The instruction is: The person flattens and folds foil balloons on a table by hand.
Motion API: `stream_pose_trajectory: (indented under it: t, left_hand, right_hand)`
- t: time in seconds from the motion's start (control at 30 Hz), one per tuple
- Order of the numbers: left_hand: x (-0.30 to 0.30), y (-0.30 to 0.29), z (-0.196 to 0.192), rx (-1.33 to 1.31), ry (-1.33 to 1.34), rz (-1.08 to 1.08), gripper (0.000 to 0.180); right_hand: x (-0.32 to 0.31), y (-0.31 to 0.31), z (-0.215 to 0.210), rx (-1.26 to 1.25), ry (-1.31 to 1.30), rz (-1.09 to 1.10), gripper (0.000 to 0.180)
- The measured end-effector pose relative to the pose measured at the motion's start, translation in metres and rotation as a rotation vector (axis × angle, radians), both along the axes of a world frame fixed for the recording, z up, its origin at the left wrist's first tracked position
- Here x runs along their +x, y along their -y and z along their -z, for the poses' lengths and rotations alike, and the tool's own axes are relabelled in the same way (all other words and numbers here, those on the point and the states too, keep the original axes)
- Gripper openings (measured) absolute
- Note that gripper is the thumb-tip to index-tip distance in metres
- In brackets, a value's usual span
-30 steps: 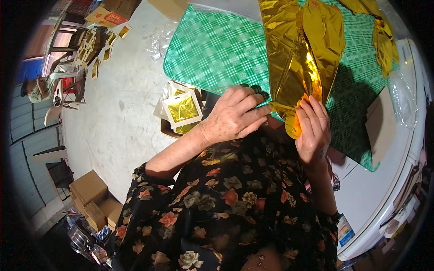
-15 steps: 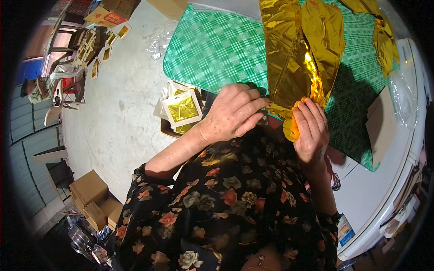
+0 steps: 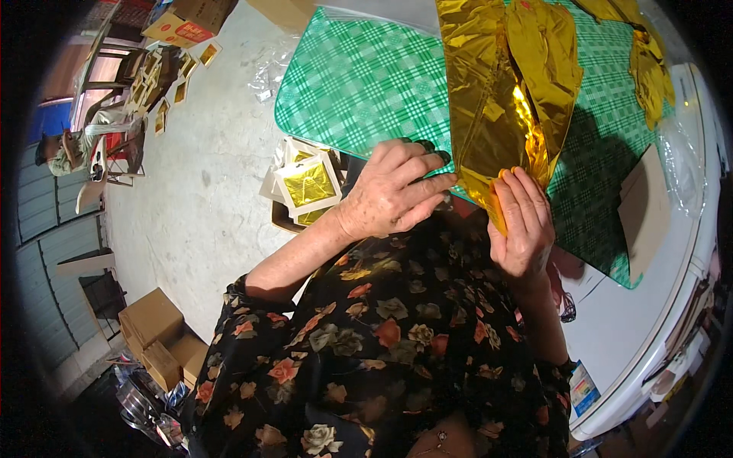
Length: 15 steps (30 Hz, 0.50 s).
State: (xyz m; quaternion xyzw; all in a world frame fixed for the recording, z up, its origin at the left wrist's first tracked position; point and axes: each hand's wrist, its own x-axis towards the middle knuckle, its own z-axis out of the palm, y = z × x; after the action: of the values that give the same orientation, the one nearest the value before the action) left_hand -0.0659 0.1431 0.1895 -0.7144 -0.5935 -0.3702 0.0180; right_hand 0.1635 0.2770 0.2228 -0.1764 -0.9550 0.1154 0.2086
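Note:
A large crumpled sheet of gold foil (image 3: pixel 496 91) lies across a table covered with a green checked cloth (image 3: pixel 359 76). My right hand (image 3: pixel 523 225) pinches the near lower corner of the foil, fingers closed over its edge. My left hand (image 3: pixel 393 191) rests just left of that corner, fingers bent and pointing toward the foil's edge; whether it grips the foil is hidden. My dark floral sleeves fill the lower middle.
A box of white-framed gold foil packets (image 3: pixel 305 187) stands beside the table at my left. More gold foil (image 3: pixel 649 69) lies at the far right, with a brown cardboard piece (image 3: pixel 645 210). Cardboard boxes (image 3: pixel 156 336) sit on the concrete floor; a person (image 3: pixel 72 149) sits far left.
My right hand has slid slightly up along the foil's lower corner, covering more of it. My left hand has barely shifted.

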Motion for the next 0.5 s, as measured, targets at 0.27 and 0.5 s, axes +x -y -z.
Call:
stream_pose_trajectory:
  t: [0.27,0.5]
  left_hand:
    - [0.001,0.000,0.001,0.005,0.015,0.010,0.033]
    - [-0.001,0.003,-0.002,-0.022,0.014,0.018,0.036]
  right_hand:
    - [-0.003,0.013,0.004,0.065,0.016,0.008,0.040]
    - [-0.009,0.023,0.006,0.149,0.018,0.060,0.038]
